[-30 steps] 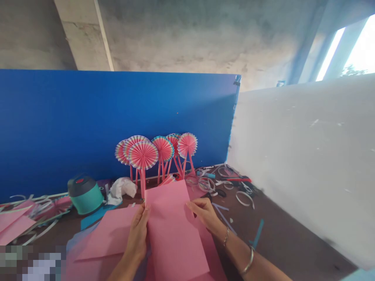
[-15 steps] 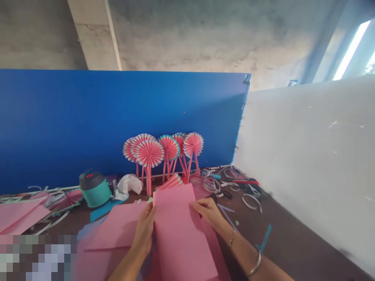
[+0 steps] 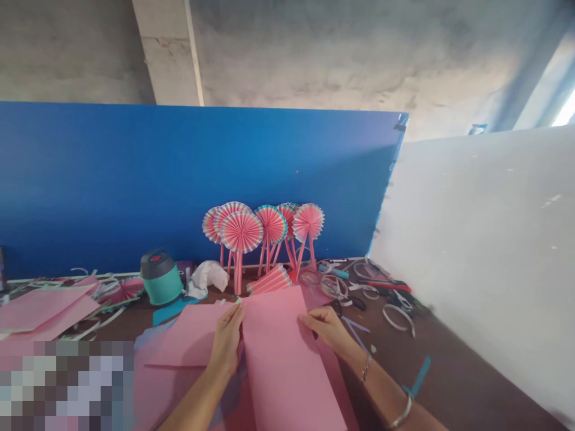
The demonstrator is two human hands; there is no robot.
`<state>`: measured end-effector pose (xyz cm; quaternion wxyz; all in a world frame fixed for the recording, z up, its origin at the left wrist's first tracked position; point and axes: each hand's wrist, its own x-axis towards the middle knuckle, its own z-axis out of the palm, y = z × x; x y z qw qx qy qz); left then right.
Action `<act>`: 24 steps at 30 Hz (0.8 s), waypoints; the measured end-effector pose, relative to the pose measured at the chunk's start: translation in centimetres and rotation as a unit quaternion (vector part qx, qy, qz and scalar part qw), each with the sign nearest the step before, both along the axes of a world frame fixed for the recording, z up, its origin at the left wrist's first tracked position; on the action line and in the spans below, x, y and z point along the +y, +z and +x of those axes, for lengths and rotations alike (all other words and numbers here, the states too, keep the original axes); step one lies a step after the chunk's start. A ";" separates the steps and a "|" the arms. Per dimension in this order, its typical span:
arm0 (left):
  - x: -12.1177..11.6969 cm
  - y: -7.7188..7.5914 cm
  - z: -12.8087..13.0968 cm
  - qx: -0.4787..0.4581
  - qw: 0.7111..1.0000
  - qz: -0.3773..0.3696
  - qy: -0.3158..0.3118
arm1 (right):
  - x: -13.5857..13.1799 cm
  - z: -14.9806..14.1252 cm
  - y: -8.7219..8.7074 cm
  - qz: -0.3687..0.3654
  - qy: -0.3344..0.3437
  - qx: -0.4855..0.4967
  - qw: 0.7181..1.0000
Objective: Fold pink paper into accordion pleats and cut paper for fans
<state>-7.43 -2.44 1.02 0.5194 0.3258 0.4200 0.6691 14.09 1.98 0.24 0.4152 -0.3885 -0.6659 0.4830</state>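
A long pink sheet of paper (image 3: 287, 359) is held up between my two hands, tilted towards me. My left hand (image 3: 228, 335) pinches its left edge near the top. At the right edge, my right hand (image 3: 330, 329) grips it between thumb and fingers. Whether the sheet is one layer or folded, I cannot tell. Other pink paper sheets (image 3: 179, 341) lie on the table beneath and to the left. Just beyond the held sheet lies a pleated pink paper strip (image 3: 272, 280).
Several round pink paper fans (image 3: 241, 231) on sticks lean against the blue partition (image 3: 135, 179). Left of them stand crumpled white paper (image 3: 209, 278) and a teal container with a dark lid (image 3: 162, 278). Scissors (image 3: 401, 299) and paper strips (image 3: 399, 320) lie at right, near a white partition (image 3: 485, 239).
The view has turned a little to the left, so everything appears shifted rightward. Both hands keep their grip on the pink sheet, with hardly any other movement.
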 end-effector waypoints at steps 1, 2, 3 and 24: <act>0.1 -0.1 0.0 -0.004 1.000 0.007 0.005 | 0.0 0.0 0.0 -0.001 0.002 -0.004 1.000; 0.2 -0.2 -0.1 -0.007 1.000 0.014 0.009 | -0.1 -0.1 0.1 -0.002 0.003 -0.009 1.000; 0.2 -0.3 -0.1 -0.010 1.000 0.020 0.015 | -0.1 -0.1 0.1 -0.002 0.003 -0.013 1.000; 0.8 -1.5 -0.7 0.076 0.996 0.022 0.049 | -0.2 -0.2 -0.1 0.011 0.000 -0.017 1.000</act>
